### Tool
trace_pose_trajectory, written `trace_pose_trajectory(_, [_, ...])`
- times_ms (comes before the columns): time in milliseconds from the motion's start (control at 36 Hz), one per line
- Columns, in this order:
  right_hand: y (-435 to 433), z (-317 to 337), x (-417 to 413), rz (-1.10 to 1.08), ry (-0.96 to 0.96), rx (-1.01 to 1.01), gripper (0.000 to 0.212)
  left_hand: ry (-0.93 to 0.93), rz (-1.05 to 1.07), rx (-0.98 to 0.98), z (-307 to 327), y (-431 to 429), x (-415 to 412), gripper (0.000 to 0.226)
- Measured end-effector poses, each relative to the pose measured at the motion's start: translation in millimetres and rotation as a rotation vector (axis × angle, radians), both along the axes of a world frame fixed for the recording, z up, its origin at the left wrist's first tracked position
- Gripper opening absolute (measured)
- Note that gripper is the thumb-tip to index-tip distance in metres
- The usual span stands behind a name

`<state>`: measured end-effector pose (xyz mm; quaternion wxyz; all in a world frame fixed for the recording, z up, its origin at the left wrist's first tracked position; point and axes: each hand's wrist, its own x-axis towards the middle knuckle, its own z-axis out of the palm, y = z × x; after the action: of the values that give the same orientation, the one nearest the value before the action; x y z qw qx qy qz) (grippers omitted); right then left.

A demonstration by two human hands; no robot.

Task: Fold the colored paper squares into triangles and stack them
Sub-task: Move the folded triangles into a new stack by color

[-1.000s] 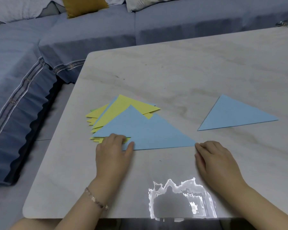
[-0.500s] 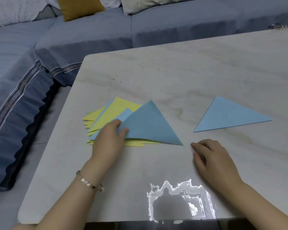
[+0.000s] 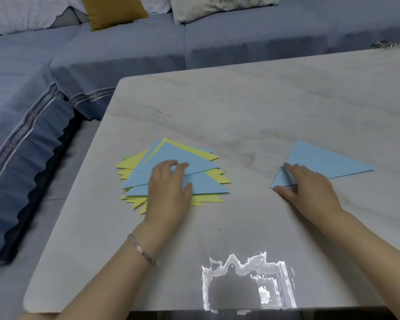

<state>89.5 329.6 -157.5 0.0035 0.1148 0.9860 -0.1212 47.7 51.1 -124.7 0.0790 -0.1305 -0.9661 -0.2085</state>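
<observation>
- Stack [image 3: 169, 153] of folded blue and yellow triangles, fanned and uneven, lies on the table [image 3: 240, 107] toward nine o'clock from its middle, with a blue one uppermost.
- Left hand [image 3: 169, 188] rests on the stack from six o'clock. Its fingers are arched and apart, tips on the top blue sheet, thumb splayed toward three o'clock; it presses and clasps nothing.
- Triangle [image 3: 321, 162], blue and alone, lies flat at three o'clock, well apart from the stack.
- Right hand [image 3: 305, 185] covers that triangle's eight o'clock corner, fingers straight on the paper, thumb on the table beside its edge.
- Bracelet [image 3: 143, 250] circles the left wrist.
- Sofa [image 3: 125, 54], blue, wraps the table from nine to twelve o'clock, with a mustard cushion [image 3: 113, 10] at eleven.
</observation>
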Motion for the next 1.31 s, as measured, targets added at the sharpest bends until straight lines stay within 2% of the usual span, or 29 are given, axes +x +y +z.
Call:
trace_pose_trajectory(56, [-2.1, 3.4, 0.1, 0.031, 0.019, 0.041, 0.057, -0.082, -0.053, 0.126, -1.0, 15.7, 12.8, 0.035])
trace_pose_trajectory(167, [-11.8, 1.7, 10.6, 0.13, 0.017, 0.033, 0.053, -0.487, -0.019, 0.444, -6.3, 52.0, 29.4, 0.026])
trace_pose_trajectory(222, [-19.3, 1.1, 18.4, 0.158, 0.025, -0.056, 0.055, -0.619, 0.016, 0.473, -12.7, 71.8, 30.3, 0.033])
trace_pose_trajectory(306, [-27.7, -0.7, 28.7, 0.174, 0.041, -0.164, 0.056, -0.718, -0.018, 0.443, -19.2, 100.7, 29.8, 0.049])
trace_pose_trajectory(389, [-29.0, -3.0, 35.7, 0.162, 0.048, -0.231, 0.055, -0.692, -0.051, 0.39, -22.3, 122.3, 29.6, 0.058])
trace_pose_trajectory(472, [-26.0, -4.9, 38.8, 0.15, 0.03, -0.26, 0.054, -0.635, -0.049, 0.33, -22.8, 132.8, 29.3, 0.057])
trace_pose_trajectory(639, [-23.4, -8.1, 45.5, 0.122, 0.046, -0.323, 0.05, -0.636, 0.009, 0.393, -24.6, 138.8, 29.0, 0.043])
trace_pose_trajectory(778, [-19.0, -10.5, 53.4, 0.114, 0.056, -0.37, 0.052, -0.567, 0.04, 0.418, -24.0, 140.8, 30.8, 0.042])
trace_pose_trajectory(972, [-16.2, -10.5, 59.2, 0.083, 0.067, -0.406, 0.051, -0.671, 0.068, 0.498, -26.2, 150.9, 35.4, 0.047])
trace_pose_trajectory(1167, [-13.7, -6.9, 61.0, 0.108, 0.06, -0.408, 0.048, -0.735, 0.104, 0.517, -25.8, 157.9, 40.1, 0.039])
trace_pose_trajectory(1306, [-13.6, -4.7, 65.2, 0.095, 0.063, -0.407, 0.048, -0.737, 0.126, 0.615, -20.3, 157.3, 39.5, 0.044])
